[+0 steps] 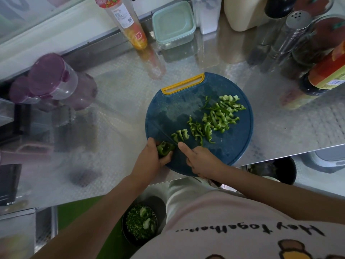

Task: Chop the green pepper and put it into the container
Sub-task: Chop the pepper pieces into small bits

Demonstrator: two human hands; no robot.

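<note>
Green pepper: where is the uncut part to be found?

It is seen at the near left edge of the round blue cutting board. It is gripped there by the left hand, with the fingers curled over it and the thumb pressed to its near side.

And what has been cut?

Pepper strips are spread in a loose band across the right half of the board, and a few slices lie just beside the uncut part.

How is the right hand held?

It is closed round the handle of a knife, with the forefinger stretched forward along the back of the blade. The blade is set between the uncut part and the nearest slices. Only its thin back is shown, so whether the pepper is touched by it cannot be told.

Is a container seen?

A lidded container with a pale green lid is stood at the back of the steel counter, well apart from the board. A dark bowl of chopped greens is seen lower down, below the counter's near edge.
</note>
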